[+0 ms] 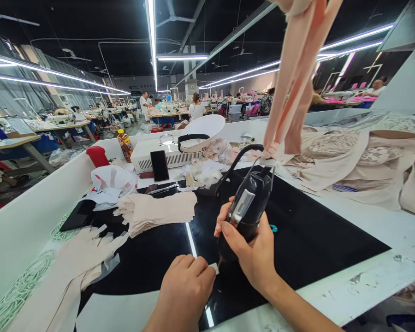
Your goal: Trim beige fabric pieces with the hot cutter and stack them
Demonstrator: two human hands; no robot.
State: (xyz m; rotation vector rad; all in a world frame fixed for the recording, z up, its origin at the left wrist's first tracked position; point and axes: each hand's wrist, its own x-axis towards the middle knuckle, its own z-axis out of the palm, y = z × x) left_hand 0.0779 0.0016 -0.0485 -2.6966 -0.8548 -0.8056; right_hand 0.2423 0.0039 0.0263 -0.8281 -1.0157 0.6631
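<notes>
My right hand [254,249] is wrapped round a black handheld power tool [256,196] with a silver lever on its side. Its black cable bends away to the left, and its top is tied to hanging pink fabric strips [290,83]. The tool's lower end comes down close to the black glossy work surface [307,230]. Just left of it, my left hand [186,286] is closed, knuckles up. A small pale piece [214,267] sticks out from its fingertips beside the tool's tip. My left fingertips are partly hidden.
Beige fabric pieces lie in a stack [159,210] behind my left hand, with more fabric strips [62,286] at left. Pale green cord [24,286] lies by the white side wall. A phone [159,166] leans on a white box [145,154]. Lace fabric [349,157] is heaped at right.
</notes>
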